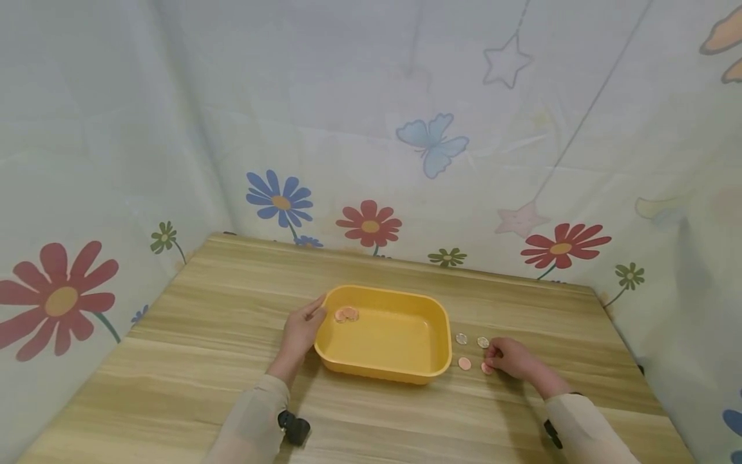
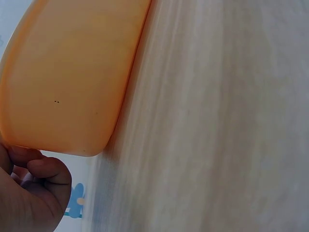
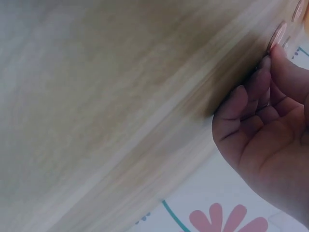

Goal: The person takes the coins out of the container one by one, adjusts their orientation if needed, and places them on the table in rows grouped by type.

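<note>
Sleeves (image 1: 255,415) are extended, the tray (image 1: 382,341) gripped by left fingers (image 2: 52,169). Pinched only edgewise by right fingers (image 3: 234,104), a four-o'clock coin (image 1: 485,368) could be dropped.

A yellow rounded-rectangular plastic tray (image 1: 382,348) is positioned on the wood-grain table (image 1: 232,322). Copper-coloured round coins (image 1: 348,314) are contained at its left rear; four shiny round discs (image 1: 464,364) are laid just to its right, two behind two.
</note>
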{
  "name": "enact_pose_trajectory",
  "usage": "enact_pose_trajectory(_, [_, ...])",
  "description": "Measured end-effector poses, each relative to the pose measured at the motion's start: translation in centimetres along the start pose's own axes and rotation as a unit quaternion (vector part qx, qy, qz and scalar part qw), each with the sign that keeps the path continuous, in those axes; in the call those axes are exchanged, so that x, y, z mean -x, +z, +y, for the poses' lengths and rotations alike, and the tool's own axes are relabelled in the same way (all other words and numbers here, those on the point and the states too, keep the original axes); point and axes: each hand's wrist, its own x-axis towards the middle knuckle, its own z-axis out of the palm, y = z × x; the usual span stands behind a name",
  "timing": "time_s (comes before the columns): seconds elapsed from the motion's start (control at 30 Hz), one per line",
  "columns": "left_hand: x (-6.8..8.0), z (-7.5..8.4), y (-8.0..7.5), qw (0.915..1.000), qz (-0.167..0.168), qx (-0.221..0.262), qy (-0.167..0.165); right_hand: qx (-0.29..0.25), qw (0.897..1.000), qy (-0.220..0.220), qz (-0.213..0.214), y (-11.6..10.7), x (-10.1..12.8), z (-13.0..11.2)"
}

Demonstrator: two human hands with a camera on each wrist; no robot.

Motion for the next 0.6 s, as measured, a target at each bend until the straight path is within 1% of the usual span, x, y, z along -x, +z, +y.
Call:
enact_pose_trajectory(0.17, [0.0,0.1,0.0,1.0000,0.000,-0.001,-0.002,-0.010,1.000,-0.017,-0.011,-0.2,0.0,0.3])
enact_pose_trajectory(0.3, [0.0,0.1,-0.1,1.0000,-0.001,-0.002,-0.003,-0.038,0.998,-0.024,-0.039,-0.7,0.1,0.8])
enact_pose_trajectory(0.33, [0.0,0.1,-0.1,1.0000,-0.001,-0.003,-0.003,-0.046,0.998,-0.021,-0.047,-0.8,0.1,0.9])
enact_pose_trajectory(0.43, [0.0,0.0,-0.1,1.0000,-0.003,-0.002,-0.004,-0.072,0.995,0.007,-0.063,-1.2,0.0,1.2])
enact_pose_trajectory(0.53, [0.0,-0.1,-0.1,1.0000,-0.004,-0.001,0.000,-0.079,0.995,0.035,-0.059,-1.6,0.0,1.0])
enact_pose_trajectory(0.6, [0.0,-0.1,-0.1,1.0000,-0.003,0.000,0.003,-0.086,0.994,0.040,-0.054,-2.0,-0.1,0.8])
